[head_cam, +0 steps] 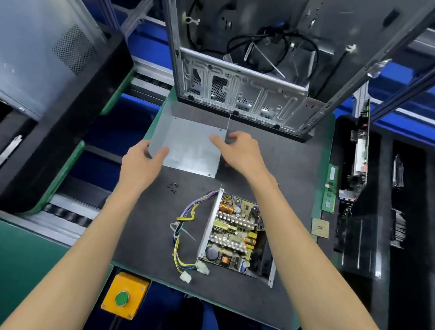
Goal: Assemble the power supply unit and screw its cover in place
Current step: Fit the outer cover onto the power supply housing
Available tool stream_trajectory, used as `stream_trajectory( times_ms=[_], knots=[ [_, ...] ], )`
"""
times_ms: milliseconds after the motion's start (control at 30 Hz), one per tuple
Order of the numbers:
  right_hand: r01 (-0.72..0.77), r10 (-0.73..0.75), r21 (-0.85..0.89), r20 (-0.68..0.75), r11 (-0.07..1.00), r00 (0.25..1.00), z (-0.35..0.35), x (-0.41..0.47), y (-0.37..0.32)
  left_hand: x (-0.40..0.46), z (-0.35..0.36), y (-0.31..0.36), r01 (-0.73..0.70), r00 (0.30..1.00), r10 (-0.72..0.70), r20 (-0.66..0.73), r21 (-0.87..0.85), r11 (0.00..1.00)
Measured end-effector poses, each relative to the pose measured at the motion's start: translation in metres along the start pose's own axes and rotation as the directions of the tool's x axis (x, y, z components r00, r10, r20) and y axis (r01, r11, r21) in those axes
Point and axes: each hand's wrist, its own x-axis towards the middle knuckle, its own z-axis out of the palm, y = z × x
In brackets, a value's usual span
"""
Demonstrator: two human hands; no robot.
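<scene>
I see the dark counter with an open computer case standing at its far edge, cables hanging loose inside. A closed grey case sits off to the left on another pad. To the right a black tray carries a circuit board on edge, with a green memory stick and a square chip just beside it on the counter's rim. A yellow box with a green button hangs at the near edge.

The power supply lies open near me, parts exposed, its bundle of wires trailing left. Its metal cover sits beyond it, in front of the case. My left hand grips the cover's left wall, thumb inside, fingers outside. My right hand grips the right wall the same way. A few small black screws lie between cover and power supply, untouched.
</scene>
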Motion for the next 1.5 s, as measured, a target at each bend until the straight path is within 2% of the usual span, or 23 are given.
stream_trajectory(
  times_ms=[233, 433, 500, 567, 633, 700, 733, 767, 833, 867, 933, 967, 1033, 1133, 1200, 1267, 1333, 1400, 1467, 1500],
  knots=[
    [0.017, -0.024, -0.082, -0.082, 0.996, 0.996, 0.003, -0.001, 0.001, -0.004, -0.009, 0.002, -0.088, 0.996, 0.087, -0.017, -0.044, 0.995],
    [0.132, -0.108, 0.096, -0.226, 0.987, 0.968, -0.012, -0.019, 0.0, -0.019, -0.028, 0.032, -0.315, 0.945, 0.293, -0.143, -0.159, 0.936],
    [0.179, -0.127, 0.181, -0.266, 0.967, 0.956, -0.02, -0.026, 0.0, -0.027, -0.036, 0.047, -0.354, 0.931, 0.324, -0.167, -0.201, 0.913],
    [0.212, -0.129, 0.261, -0.301, 0.942, 0.945, -0.027, -0.035, 0.003, -0.036, -0.041, 0.059, -0.303, 0.948, 0.27, -0.166, -0.224, 0.926],
    [0.232, -0.112, 0.359, -0.326, 0.904, 0.939, -0.031, -0.045, 0.009, -0.046, -0.046, 0.069, -0.152, 0.986, 0.13, -0.101, -0.264, 0.952],
    [0.27, -0.112, 0.436, -0.353, 0.859, 0.929, -0.033, -0.056, 0.013, -0.056, -0.049, 0.081, 0.055, 0.989, 0.004, 0.148, -0.394, 0.918],
    [0.299, -0.125, 0.46, -0.371, 0.836, 0.92, -0.034, -0.061, 0.014, -0.063, -0.049, 0.085, 0.177, 0.947, -0.004, 0.32, -0.512, 0.841],
    [0.33, -0.14, 0.478, -0.389, 0.814, 0.91, -0.035, -0.066, 0.016, -0.07, -0.049, 0.088, 0.32, 0.881, 0.029, 0.472, -0.64, 0.698],
    [0.391, -0.168, 0.528, -0.42, 0.754, 0.892, -0.037, -0.074, 0.021, -0.09, -0.049, 0.091, 0.606, 0.728, 0.144, 0.671, -0.727, 0.322],
    [0.416, -0.181, 0.557, -0.428, 0.719, 0.885, -0.038, -0.077, 0.024, -0.099, -0.049, 0.092, 0.692, 0.672, 0.209, 0.711, -0.703, 0.166],
    [0.459, -0.204, 0.597, -0.446, 0.657, 0.872, -0.041, -0.082, 0.03, -0.115, -0.046, 0.095, 0.749, 0.647, 0.278, 0.71, -0.66, -0.059],
    [0.475, -0.205, 0.613, -0.459, 0.632, 0.865, -0.042, -0.084, 0.033, -0.122, -0.044, 0.1, 0.745, 0.662, 0.268, 0.7, -0.653, -0.135],
    [0.488, -0.172, 0.655, -0.487, 0.576, 0.856, -0.047, -0.088, 0.041, -0.14, -0.041, 0.11, 0.718, 0.696, 0.201, 0.689, -0.66, -0.223],
    [0.499, -0.136, 0.725, -0.5, 0.475, 0.855, -0.054, -0.091, 0.052, -0.164, -0.034, 0.122, 0.697, 0.704, 0.097, 0.703, -0.659, -0.282],
    [0.494, -0.191, 0.735, -0.461, 0.464, 0.866, -0.062, -0.094, 0.057, -0.176, -0.03, 0.127, 0.668, 0.704, -0.011, 0.71, -0.667, -0.331],
    [0.483, -0.262, 0.697, -0.407, 0.53, 0.875, -0.071, -0.098, 0.059, -0.186, -0.027, 0.129, 0.633, 0.705, -0.118, 0.7, -0.695, -0.342],
    [0.403, -0.291, 0.711, -0.282, 0.577, 0.914, -0.079, -0.102, 0.061, -0.192, -0.019, 0.128, 0.572, 0.755, -0.193, 0.626, -0.774, -0.272],
    [0.249, -0.339, 0.728, -0.025, 0.638, 0.941, -0.088, -0.106, 0.064, -0.201, -0.009, 0.126, 0.485, 0.84, -0.23, 0.492, -0.87, -0.088],
    [0.162, -0.403, 0.667, 0.223, 0.727, 0.888, -0.099, -0.105, 0.071, -0.21, 0.0, 0.116, 0.382, 0.901, -0.258, 0.349, -0.919, 0.091],
    [0.115, -0.405, 0.665, 0.299, 0.738, 0.864, -0.105, -0.103, 0.073, -0.214, 0.002, 0.109, 0.338, 0.916, -0.281, 0.285, -0.928, 0.159]
  ],
)
